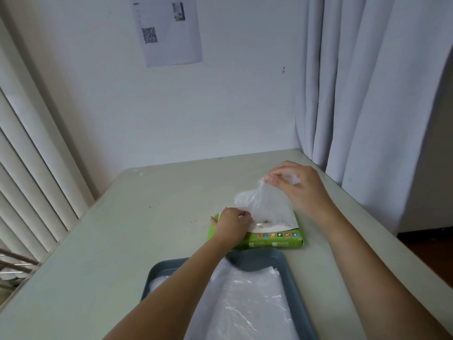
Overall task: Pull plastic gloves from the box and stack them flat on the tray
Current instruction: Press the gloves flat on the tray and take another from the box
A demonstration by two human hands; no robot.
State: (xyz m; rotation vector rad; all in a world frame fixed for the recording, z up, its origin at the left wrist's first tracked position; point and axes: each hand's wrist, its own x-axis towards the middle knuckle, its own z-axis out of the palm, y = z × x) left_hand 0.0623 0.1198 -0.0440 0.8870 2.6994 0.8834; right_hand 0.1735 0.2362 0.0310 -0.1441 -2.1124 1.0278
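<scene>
A flat green glove box (274, 241) lies on the table just beyond a grey-blue tray (259, 258). My left hand (231, 225) presses down on the box's left end, fingers curled at the edge of the opening. My right hand (297, 185) is raised above the box and pinches the top of a clear plastic glove (259, 204), which stretches down into the opening. Clear gloves (252, 300) lie stacked flat inside the tray; my left forearm crosses over part of them.
The pale table (147, 229) stands against a white wall. A curtain (367, 94) hangs at the right, close to the table's far right corner. Vertical blinds (36, 180) run along the left. A printed sheet (169, 30) is stuck on the wall.
</scene>
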